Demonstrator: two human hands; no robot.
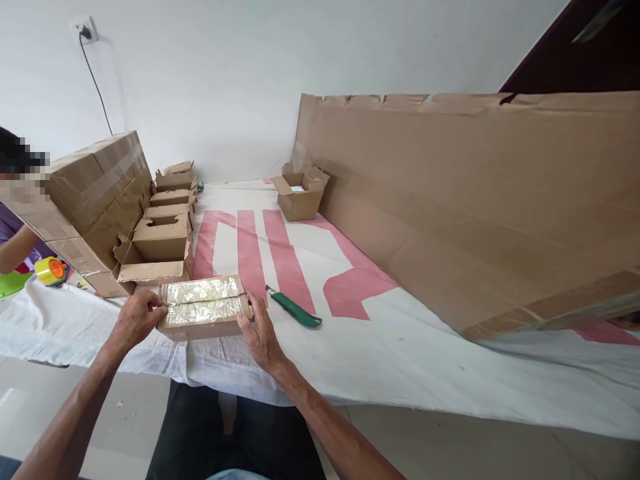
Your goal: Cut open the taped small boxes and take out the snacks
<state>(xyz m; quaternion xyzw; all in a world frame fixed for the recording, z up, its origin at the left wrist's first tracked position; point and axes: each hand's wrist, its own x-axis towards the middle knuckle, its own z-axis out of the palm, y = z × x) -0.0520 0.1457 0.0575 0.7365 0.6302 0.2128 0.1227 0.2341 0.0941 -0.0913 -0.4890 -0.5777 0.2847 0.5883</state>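
Observation:
A small cardboard box (203, 328) with shiny clear tape over its top lies near the front edge of the cloth-covered table (350, 363). My left hand (137, 319) pinches its left end, fingertips at the top corner. At the right end, my right hand (260, 333) grips the box with thumb and fingers on its edge. A green utility knife (295, 308) lies on the cloth just right of my right hand. Behind the taped box stands a row of open cardboard boxes (163, 230).
Stacked closed boxes (110, 193) rise at the left, beside a person's arm (19, 248) and a yellow tape roll (50, 271). An open box (300, 200) stands at the back middle. A large cardboard panel (475, 200) leans across the right side.

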